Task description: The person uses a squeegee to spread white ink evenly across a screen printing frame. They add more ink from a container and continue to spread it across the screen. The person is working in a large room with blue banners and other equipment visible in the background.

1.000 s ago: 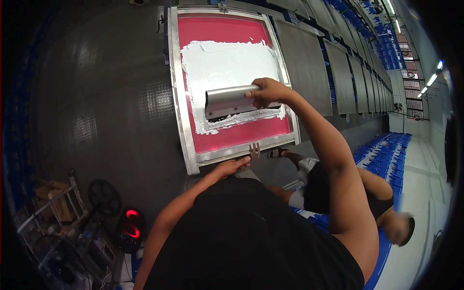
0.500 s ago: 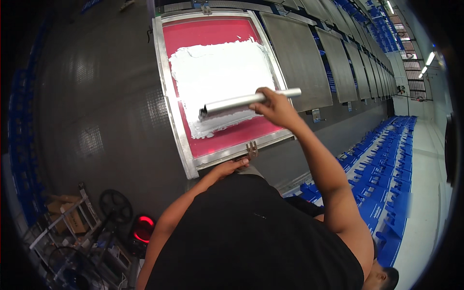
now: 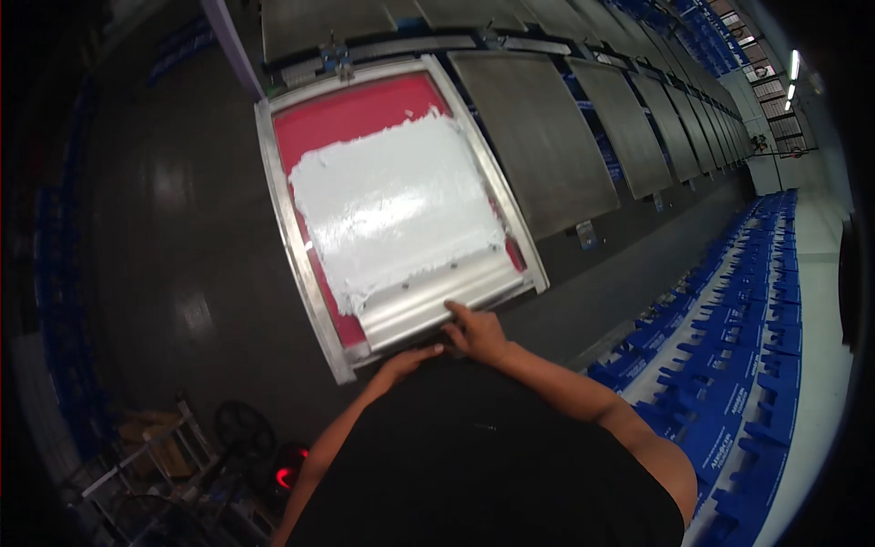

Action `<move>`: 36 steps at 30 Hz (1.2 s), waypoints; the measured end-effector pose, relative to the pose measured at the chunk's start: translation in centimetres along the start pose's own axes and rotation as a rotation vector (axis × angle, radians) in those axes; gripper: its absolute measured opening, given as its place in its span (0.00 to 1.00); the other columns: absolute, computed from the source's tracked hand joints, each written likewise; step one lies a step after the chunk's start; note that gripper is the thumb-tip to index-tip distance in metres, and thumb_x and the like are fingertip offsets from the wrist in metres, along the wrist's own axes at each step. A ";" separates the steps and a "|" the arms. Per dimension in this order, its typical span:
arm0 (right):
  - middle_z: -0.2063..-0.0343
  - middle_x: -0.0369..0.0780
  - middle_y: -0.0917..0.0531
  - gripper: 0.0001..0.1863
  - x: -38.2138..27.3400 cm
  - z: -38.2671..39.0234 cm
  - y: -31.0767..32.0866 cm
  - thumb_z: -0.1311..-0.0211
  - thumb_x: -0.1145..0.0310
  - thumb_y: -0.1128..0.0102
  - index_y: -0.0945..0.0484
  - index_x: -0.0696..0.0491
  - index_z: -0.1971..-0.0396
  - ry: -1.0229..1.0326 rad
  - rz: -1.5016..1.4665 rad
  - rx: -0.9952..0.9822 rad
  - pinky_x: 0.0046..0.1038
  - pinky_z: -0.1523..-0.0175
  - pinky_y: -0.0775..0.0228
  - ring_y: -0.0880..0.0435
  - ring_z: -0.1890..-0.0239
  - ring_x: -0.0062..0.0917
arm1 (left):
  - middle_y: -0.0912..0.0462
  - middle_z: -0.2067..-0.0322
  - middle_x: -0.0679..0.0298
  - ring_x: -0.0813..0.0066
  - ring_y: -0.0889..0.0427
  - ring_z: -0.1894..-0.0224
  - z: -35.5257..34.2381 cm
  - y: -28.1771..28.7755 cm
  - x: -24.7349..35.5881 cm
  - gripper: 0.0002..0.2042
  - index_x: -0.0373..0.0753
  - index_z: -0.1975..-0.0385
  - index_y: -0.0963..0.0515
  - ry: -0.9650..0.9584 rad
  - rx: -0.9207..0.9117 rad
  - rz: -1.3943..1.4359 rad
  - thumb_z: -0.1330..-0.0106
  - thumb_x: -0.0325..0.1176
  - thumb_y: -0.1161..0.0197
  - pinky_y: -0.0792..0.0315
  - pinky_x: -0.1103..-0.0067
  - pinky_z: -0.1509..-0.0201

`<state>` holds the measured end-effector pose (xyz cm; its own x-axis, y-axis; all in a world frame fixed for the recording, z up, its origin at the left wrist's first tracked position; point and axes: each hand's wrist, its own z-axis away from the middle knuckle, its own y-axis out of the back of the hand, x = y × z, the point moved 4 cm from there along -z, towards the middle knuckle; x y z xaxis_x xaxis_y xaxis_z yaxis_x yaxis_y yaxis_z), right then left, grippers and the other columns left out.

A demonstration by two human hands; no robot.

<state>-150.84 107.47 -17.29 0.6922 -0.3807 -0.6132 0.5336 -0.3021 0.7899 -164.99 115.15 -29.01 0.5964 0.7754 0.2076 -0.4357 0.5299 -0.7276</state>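
Observation:
A screen-printing frame (image 3: 290, 214) with silver rails and pink mesh (image 3: 365, 102) lies in front of me. Thick white ink (image 3: 392, 196) covers most of the mesh. Along the near end of the mesh rests a long aluminium squeegee (image 3: 406, 314), just on my side of the ink. My right hand (image 3: 480, 335) grips it right of its middle, one finger stretched over its top. At the frame's near edge, my left hand (image 3: 401, 365) is closed on the rim; its lower fingers are hidden.
Grey flat printing boards (image 3: 538, 137) run in a row to the right and beyond the frame. Blue racks (image 3: 720, 365) stretch along the right side. At lower left stand a metal cart (image 3: 137, 465) and a black wheel (image 3: 244, 428). A purple post (image 3: 235, 46) rises at the far left corner.
My right hand has brought the squeegee from above the ink down to the near end of the mesh. The left hand stays at the near edge. The whole view has shifted.

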 end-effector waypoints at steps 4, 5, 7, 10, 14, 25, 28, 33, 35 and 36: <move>0.82 0.43 0.20 0.19 2.2 0.6 0.3 0.44 0.62 0.33 0.24 0.51 0.54 0.125 -0.023 -0.054 0.37 0.74 0.28 0.19 0.79 0.39 | 0.20 0.53 0.59 0.68 0.22 0.51 -1.0 0.9 -1.4 0.21 0.36 0.49 0.23 -0.113 0.189 -0.085 0.39 0.40 0.32 0.29 0.75 0.45; 0.82 0.43 0.20 0.18 2.5 0.6 1.1 0.44 0.62 0.33 0.23 0.51 0.55 0.152 -0.073 -0.070 0.37 0.74 0.29 0.19 0.79 0.39 | 0.20 0.52 0.59 0.67 0.22 0.51 0.2 -0.8 -0.5 0.22 0.36 0.49 0.23 -0.175 0.236 -0.072 0.39 0.41 0.32 0.29 0.75 0.45; 0.82 0.42 0.20 0.17 2.0 -0.3 4.3 0.45 0.61 0.32 0.22 0.50 0.57 0.196 -0.196 -0.072 0.36 0.73 0.28 0.19 0.78 0.39 | 0.21 0.50 0.59 0.68 0.22 0.50 1.6 -2.2 -0.1 0.22 0.36 0.47 0.24 -0.051 0.326 -0.056 0.38 0.41 0.33 0.29 0.74 0.43; 0.81 0.41 0.20 0.17 4.8 -2.6 10.2 0.44 0.62 0.33 0.22 0.53 0.57 0.135 -0.210 -0.003 0.31 0.72 0.27 0.18 0.79 0.32 | 0.19 0.51 0.60 0.70 0.23 0.48 3.7 -3.8 0.5 0.21 0.36 0.48 0.23 -0.246 0.391 -0.537 0.36 0.43 0.35 0.31 0.75 0.42; 0.71 0.45 0.18 0.22 14.7 -5.5 16.2 0.45 0.57 0.32 0.23 0.59 0.59 -0.235 -0.264 0.280 0.31 0.65 0.26 0.17 0.70 0.32 | 0.16 0.58 0.59 0.73 0.21 0.52 10.9 -3.3 0.7 0.17 0.35 0.52 0.20 -0.290 0.403 -0.995 0.35 0.40 0.38 0.29 0.76 0.46; 0.63 0.43 0.17 0.38 26.0 -7.2 6.2 0.36 0.34 0.55 0.20 0.60 0.59 -0.742 -0.880 -0.091 0.34 0.56 0.27 0.19 0.63 0.29 | 0.21 0.50 0.45 0.58 0.23 0.48 13.8 10.7 9.5 0.40 0.26 0.47 0.26 -0.533 1.289 -0.427 0.32 0.66 0.58 0.32 0.67 0.44; 0.66 0.43 0.18 0.40 22.2 -6.8 7.0 0.34 0.35 0.57 0.21 0.64 0.59 -0.783 -0.800 -0.040 0.31 0.56 0.30 0.24 0.66 0.26 | 0.22 0.49 0.44 0.58 0.24 0.46 11.6 10.4 8.7 0.42 0.24 0.47 0.27 -0.562 1.218 -0.265 0.32 0.67 0.60 0.33 0.67 0.43; 0.68 0.42 0.19 0.39 20.5 -6.8 9.4 0.32 0.37 0.58 0.22 0.66 0.58 -0.751 -0.888 0.049 0.31 0.58 0.32 0.27 0.67 0.24 | 0.19 0.54 0.46 0.61 0.22 0.49 13.0 7.5 7.3 0.42 0.24 0.50 0.25 -0.626 1.289 -0.296 0.32 0.67 0.60 0.32 0.68 0.44; 0.67 0.42 0.19 0.38 18.2 -6.5 11.7 0.31 0.39 0.59 0.22 0.66 0.56 -0.773 -0.770 0.068 0.31 0.57 0.31 0.26 0.67 0.24 | 0.19 0.55 0.47 0.62 0.22 0.49 13.2 5.4 6.9 0.42 0.23 0.52 0.25 -0.673 1.288 -0.271 0.32 0.67 0.60 0.31 0.69 0.45; 0.66 0.42 0.18 0.37 18.5 -6.4 11.5 0.30 0.40 0.60 0.22 0.65 0.55 -0.752 -0.807 0.090 0.31 0.56 0.30 0.26 0.68 0.24 | 0.18 0.56 0.49 0.64 0.22 0.50 13.1 5.3 6.4 0.41 0.24 0.52 0.25 -0.697 1.263 -0.237 0.32 0.66 0.60 0.31 0.69 0.45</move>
<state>-128.82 102.54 -19.48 -0.3311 -0.4678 -0.8194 0.6368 -0.7517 0.1718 -172.33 127.41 -23.00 0.4566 0.4402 0.7731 -0.8838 0.3242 0.3373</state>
